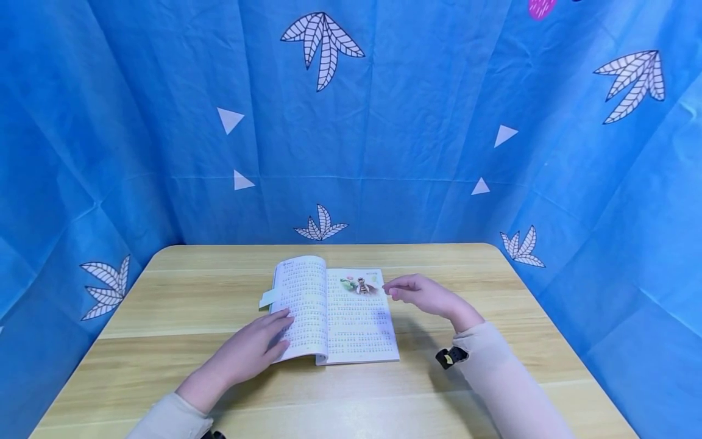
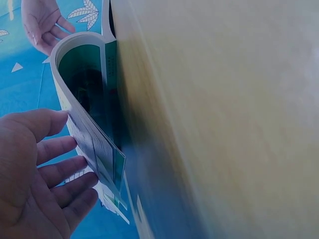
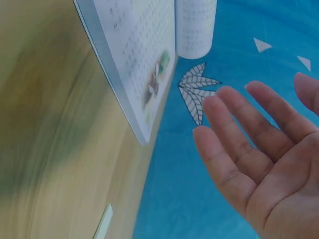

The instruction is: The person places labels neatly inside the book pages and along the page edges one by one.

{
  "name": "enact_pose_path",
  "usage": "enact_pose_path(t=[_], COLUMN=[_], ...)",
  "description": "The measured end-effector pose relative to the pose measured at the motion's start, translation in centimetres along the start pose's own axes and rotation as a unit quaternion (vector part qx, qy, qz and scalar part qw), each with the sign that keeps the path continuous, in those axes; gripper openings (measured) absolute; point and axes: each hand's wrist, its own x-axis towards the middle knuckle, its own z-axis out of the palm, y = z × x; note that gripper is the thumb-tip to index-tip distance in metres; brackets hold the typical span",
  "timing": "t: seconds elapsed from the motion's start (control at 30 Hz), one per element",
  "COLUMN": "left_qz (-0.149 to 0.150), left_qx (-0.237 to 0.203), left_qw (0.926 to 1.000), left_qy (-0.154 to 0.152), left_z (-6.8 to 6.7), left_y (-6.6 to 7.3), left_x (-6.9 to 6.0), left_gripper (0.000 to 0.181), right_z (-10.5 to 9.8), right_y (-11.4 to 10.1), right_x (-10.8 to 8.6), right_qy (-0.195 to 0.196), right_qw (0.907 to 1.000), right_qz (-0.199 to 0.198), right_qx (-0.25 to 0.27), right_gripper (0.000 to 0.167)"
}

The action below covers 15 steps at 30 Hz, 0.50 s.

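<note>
An open book (image 1: 359, 329) lies on the wooden table, its printed pages facing up and a bee picture (image 1: 362, 286) near the top of the right page. The left part bows upward; the left wrist view shows its green inner side (image 2: 82, 55) beneath the curve. My left hand (image 1: 249, 350) touches the outer edge of the left pages, fingers relaxed and spread. My right hand (image 1: 425, 296) hovers beside the upper right edge of the book. In the right wrist view its fingers (image 3: 229, 134) are loosely extended, holding nothing.
A pale green tab (image 1: 269, 298) sticks out from the book's left side. The light wooden table (image 1: 208, 274) has rounded far corners. Blue cloth (image 1: 417, 122) with leaf and triangle prints hangs behind and along the sides. A small black device (image 1: 451, 357) sits at the right wrist.
</note>
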Motion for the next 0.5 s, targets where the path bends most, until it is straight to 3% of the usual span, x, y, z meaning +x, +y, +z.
enact_pose_path(t=[0.5], left_qz=[-0.002], left_qx=[-0.002], left_qw=[1.0000], left_qy=[-0.001], left_z=[-0.1], left_y=[0.2], left_x=[0.0], left_gripper=[0.050], right_z=[-1.5], right_y=[0.9], right_x=[-0.9], right_qy=[0.062], right_qw=[0.9977], right_qz=[0.000], right_qx=[0.028], right_gripper=[0.037])
